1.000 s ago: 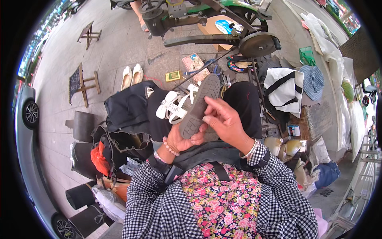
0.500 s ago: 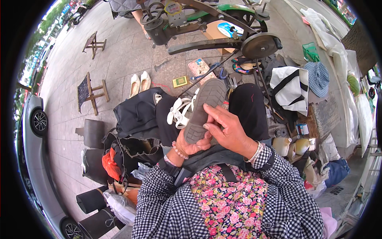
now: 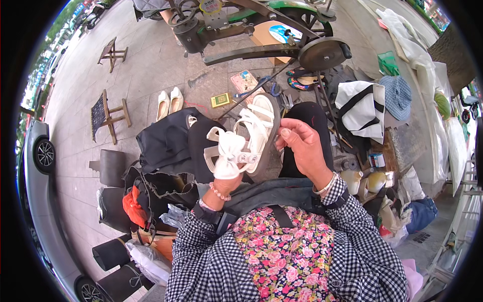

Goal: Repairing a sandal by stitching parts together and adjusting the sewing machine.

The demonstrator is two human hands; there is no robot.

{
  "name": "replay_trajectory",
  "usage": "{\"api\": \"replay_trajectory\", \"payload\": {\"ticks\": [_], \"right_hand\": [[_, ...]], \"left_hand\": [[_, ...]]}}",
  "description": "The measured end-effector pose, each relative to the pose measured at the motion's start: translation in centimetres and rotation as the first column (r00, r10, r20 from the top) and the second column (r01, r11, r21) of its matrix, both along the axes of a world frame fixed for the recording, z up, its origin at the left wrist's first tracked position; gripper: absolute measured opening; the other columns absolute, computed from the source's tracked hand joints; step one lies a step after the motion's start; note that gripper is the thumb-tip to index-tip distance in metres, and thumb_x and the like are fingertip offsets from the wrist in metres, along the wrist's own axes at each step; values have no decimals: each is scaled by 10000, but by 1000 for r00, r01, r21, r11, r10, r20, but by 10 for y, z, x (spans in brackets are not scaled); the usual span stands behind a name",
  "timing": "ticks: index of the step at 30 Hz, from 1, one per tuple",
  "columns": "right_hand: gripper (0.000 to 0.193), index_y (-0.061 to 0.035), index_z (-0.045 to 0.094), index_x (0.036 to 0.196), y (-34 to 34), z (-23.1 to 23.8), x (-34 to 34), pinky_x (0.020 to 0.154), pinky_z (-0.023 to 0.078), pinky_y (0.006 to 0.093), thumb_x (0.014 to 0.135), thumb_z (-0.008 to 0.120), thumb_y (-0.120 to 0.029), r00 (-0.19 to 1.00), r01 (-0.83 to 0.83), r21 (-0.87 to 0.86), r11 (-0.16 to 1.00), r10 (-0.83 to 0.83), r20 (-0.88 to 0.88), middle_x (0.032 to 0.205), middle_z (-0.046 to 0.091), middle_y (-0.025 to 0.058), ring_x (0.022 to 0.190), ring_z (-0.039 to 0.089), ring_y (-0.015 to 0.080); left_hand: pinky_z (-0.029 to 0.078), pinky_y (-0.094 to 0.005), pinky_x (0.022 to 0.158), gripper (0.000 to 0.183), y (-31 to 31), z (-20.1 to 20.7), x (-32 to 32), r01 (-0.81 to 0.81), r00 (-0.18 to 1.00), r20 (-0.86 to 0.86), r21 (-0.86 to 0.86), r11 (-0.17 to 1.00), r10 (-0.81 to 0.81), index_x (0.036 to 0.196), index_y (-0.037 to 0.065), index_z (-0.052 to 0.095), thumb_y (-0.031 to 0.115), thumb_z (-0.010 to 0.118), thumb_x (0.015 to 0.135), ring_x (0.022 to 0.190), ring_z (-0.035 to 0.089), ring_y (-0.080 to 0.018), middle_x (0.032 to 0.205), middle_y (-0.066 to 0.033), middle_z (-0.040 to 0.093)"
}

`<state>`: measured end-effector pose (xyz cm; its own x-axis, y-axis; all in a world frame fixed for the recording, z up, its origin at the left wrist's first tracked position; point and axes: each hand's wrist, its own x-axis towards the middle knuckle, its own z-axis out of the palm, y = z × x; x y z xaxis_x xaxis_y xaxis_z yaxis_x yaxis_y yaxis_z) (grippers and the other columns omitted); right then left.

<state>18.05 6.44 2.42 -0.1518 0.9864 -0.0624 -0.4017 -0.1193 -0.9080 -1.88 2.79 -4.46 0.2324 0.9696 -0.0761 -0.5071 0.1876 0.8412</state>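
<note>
A white strappy sandal with a bow and a grey-brown sole stands tilted above my lap, its straps and footbed in view. My left hand grips it low by the heel end; the bow and straps partly hide those fingers. Close by the sole's right edge is my right hand, its fingers curled and thumb drawn in toward them. Whether they touch the sole, or pinch anything small, I cannot make out.
A hand-cranked sewing machine stands ahead. Cream shoes, a yellow box and folding stools are on the paving. To the right are a white bag and bottles; a black bag sits left.
The sandal has turned over from showing its sole to showing its straps and footbed. My right hand has come off the sole's face and moved right, beside its edge.
</note>
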Motion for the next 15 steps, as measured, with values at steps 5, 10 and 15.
{"api": "replay_trajectory", "payload": {"ticks": [5,10,15], "right_hand": [[235,19,550,1032,4,-22,9,637,479,247,823,596,-79,994,-8,-73,997,0,-108,846,603,55,698,573,116],[218,20,553,1017,8,-29,11,638,473,244,824,592,-74,994,0,-99,995,-11,-109,852,602,54,698,569,114],[202,17,553,1009,10,-30,14,651,465,237,831,581,-73,987,-43,-75,996,31,-155,852,598,43,700,555,106]], "left_hand": [[438,-302,870,490,13,-13,-5,75,838,-545,181,981,37,1209,9,424,263,604,831,989,549,-193,1091,-87,551],[443,-258,809,496,17,-15,1,-12,960,-278,118,993,45,1155,5,461,327,626,815,929,549,-133,1031,-69,572],[440,-247,799,516,14,11,7,152,644,-738,384,911,204,1154,2,463,344,632,807,926,543,-117,1032,-66,570]]}}
